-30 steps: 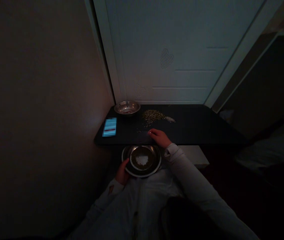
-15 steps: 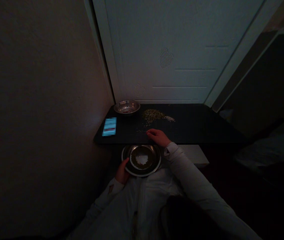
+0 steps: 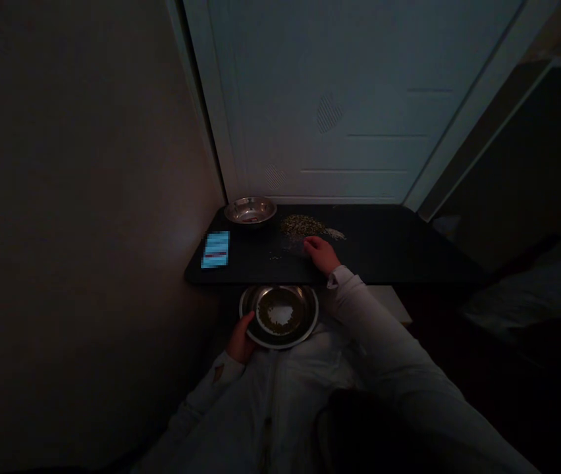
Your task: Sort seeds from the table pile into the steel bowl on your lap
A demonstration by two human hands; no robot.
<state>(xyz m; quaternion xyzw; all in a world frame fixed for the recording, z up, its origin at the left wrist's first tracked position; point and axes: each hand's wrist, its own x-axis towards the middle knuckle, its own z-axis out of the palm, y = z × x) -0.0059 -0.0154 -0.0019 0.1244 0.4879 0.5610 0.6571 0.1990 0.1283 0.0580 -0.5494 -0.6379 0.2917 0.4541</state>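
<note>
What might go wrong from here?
Only the left hand visibly holds the bowl, at one side, so it might tip and spill its contents. The right hand is close to the loose pile; a careless sweep might scatter pieces off the table.

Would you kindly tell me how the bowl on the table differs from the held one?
The table bowl stands on the dark table; the held bowl is in the left hand, nearer the person. The held bowl carries a ring of greenish-brown bits; the table bowl shows no such ring. Both are round and shiny.
</note>
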